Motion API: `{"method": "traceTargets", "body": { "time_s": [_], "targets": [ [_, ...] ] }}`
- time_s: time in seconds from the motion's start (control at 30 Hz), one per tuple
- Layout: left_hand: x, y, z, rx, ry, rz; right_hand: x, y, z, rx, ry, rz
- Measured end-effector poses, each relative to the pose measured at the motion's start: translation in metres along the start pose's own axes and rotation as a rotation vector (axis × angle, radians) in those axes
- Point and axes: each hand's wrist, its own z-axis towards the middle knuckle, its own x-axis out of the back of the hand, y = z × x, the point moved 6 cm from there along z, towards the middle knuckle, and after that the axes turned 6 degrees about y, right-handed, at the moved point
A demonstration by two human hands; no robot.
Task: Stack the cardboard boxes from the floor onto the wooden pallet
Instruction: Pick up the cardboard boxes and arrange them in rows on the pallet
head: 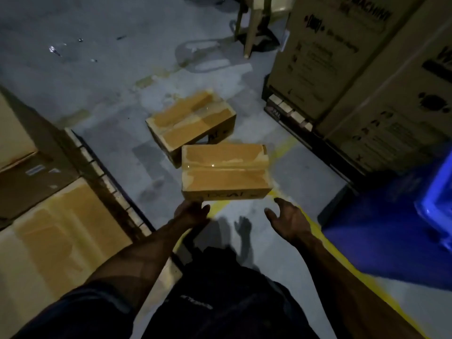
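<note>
While I look down from the head camera, my left hand (193, 211) reaches with fingers spread, fingertips at the near face of the nearer taped brown cardboard box (223, 171) on the grey floor (110, 77). My right hand (288, 220) hovers open beside it. A second taped box (190, 121) lies just behind; the wooden pallet (107, 177), bearing boxes, is left.

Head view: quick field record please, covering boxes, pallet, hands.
near box: taped brown cardboard box on the grey floor, in front of both hands
far box: second taped brown cardboard box behind it, angled
pallet: wooden pallet at left, already carrying boxes
left hand: open, at the near box's front edge
right hand: open, short of the box
</note>
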Motion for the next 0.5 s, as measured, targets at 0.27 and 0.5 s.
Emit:
{"method": "traceTargets", "body": {
  "time_s": [0.27,0.5],
  "targets": [
    [0.042,0.046,0.081,0.147,0.134,-0.227,0.05,-0.025,0.155,0.203,-0.132,-0.095],
    [0.027,0.091,0.117,0.422,0.257,-0.336,0.067,-0.042,0.288,0.458,-0.276,-0.182]
  ]
}}
